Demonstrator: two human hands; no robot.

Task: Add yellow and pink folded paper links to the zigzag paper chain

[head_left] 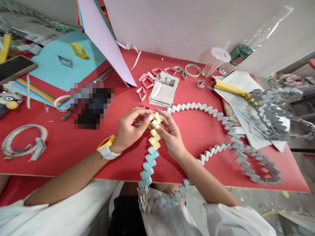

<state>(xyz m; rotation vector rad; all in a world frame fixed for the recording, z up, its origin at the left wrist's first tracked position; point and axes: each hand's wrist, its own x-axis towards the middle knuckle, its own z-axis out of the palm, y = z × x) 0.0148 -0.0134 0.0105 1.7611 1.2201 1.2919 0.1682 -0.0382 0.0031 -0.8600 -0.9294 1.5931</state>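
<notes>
A folded paper chain (148, 168) in a zigzag weave hangs over the table's front edge, teal below and yellow toward its top end. My left hand (134, 126) pinches that yellow end from the left, thumb and fingers closed. From the other side my right hand (171, 134) grips the same end, its thumb pressed on the yellow links. Below the teal part the chain turns grey and lies across my lap. Just beyond my hands are folded pink paper links (147, 82) and a stack of cut newsprint pieces (164, 90).
A long grey paper chain (197, 106) loops over the red table (187, 131) to the right. Newspaper sheets (253, 121), a lidded cup (216, 60) and a bottle (236, 59) stand or lie at the right back. Coloured paper (69, 65) and a phone (16, 68) are left.
</notes>
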